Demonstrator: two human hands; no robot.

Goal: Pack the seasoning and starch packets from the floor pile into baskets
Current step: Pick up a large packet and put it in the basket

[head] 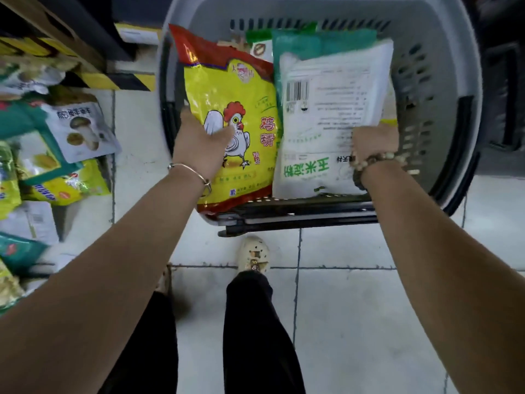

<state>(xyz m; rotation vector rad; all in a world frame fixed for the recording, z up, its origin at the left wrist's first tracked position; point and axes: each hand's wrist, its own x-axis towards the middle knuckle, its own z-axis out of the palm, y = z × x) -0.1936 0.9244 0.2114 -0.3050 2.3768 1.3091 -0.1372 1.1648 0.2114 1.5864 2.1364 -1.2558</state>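
Note:
A grey plastic basket stands on the tiled floor in front of me. My left hand grips the left edge of a yellow and red chicken seasoning packet, which leans over the basket's left side. My right hand holds the right edge of a white and green corn starch packet lying in the basket beside it. More green and white packets lie underneath, mostly hidden. The floor pile of packets sits at the left.
Black basket handles lie folded along the near rim. My foot in a pale shoe stands just before the basket. A yellow and black striped edge runs behind the pile. White floor tiles spread to the right.

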